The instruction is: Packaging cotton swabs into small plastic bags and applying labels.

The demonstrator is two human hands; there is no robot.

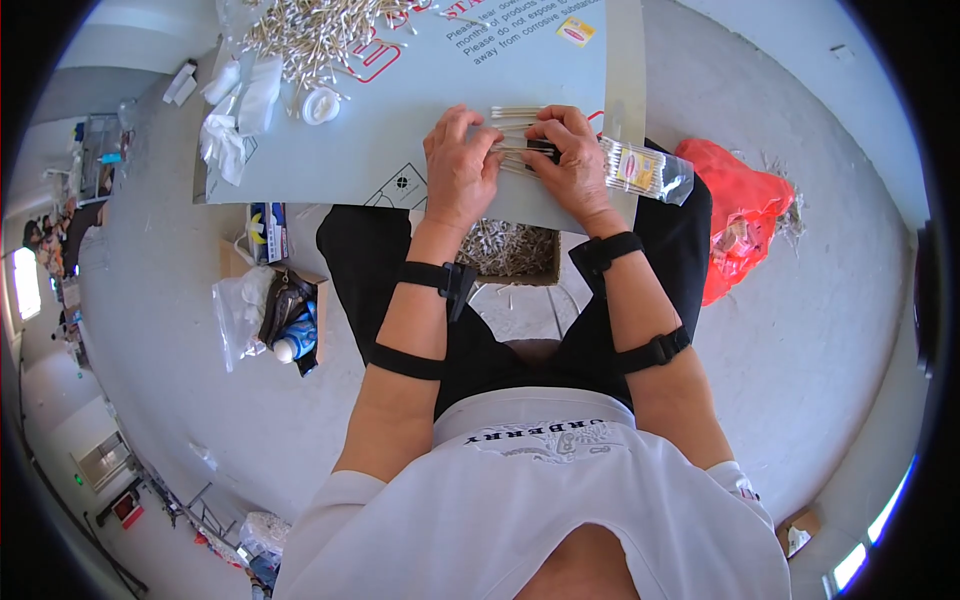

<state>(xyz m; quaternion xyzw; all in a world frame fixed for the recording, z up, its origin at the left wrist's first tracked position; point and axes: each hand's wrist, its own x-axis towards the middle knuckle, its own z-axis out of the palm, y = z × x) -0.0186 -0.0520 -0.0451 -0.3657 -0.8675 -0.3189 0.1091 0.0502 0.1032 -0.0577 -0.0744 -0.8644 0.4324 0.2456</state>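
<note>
Both hands meet over the near part of the grey board (pixel 330 150). Between them lie several cotton swabs (pixel 518 113), roughly side by side and pointing left to right. My left hand (pixel 462 165) is closed, its fingertips pinching the left ends of some swabs. My right hand (pixel 572 165) has its fingers curled onto the same swabs from the right. A small dark patch shows under its fingers; I cannot tell what it is. Against the right hand's outer side lies a clear bag of cotton swabs (pixel 655 172) with a yellow label, reaching past the board's edge.
A large heap of loose swabs (pixel 310 40) covers the far left, beside a white round container (pixel 321 105) and white plastic packets (pixel 260 95). A yellow card (pixel 576 31) lies far right. Below the board stands a box of swabs (pixel 510 250); a red bag (pixel 740 215) sits right.
</note>
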